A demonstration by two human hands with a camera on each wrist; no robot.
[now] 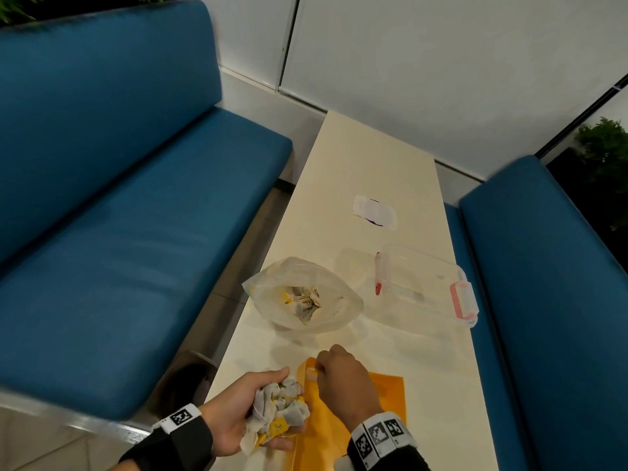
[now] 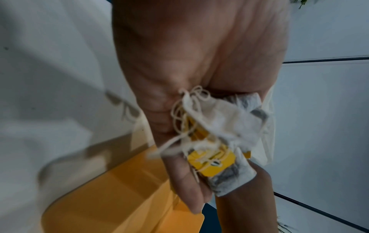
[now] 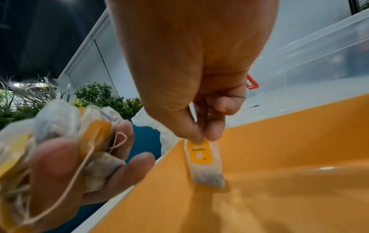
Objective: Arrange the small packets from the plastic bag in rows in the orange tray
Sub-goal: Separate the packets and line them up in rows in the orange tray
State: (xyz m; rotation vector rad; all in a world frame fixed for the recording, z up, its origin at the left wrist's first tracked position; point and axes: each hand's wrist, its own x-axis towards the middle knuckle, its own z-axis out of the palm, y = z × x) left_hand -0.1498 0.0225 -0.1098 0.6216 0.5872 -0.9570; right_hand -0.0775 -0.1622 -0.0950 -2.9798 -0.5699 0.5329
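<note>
Left hand (image 1: 238, 413) gripped bunch of packets (image 1: 280, 407) at 9 o'clock of orange tray (image 1: 387, 392). Right hand (image 1: 343, 379) pinched single packet (image 3: 205, 164), lower end touching tray floor. Plastic bag (image 1: 302, 294) lay open at 12 o'clock on tabletop (image 1: 367, 158).

A: What can't be made out?

B: The orange tray (image 1: 384, 399) runs off the head view at 6 o'clock, with the right hand (image 1: 343, 382) covering its 10 o'clock corner.

A: And the packets?

B: The bundle of packets (image 2: 217, 135) is motion-blurred; their number cannot be told. Print on the single packet (image 3: 205, 164) is too small to read.
</note>
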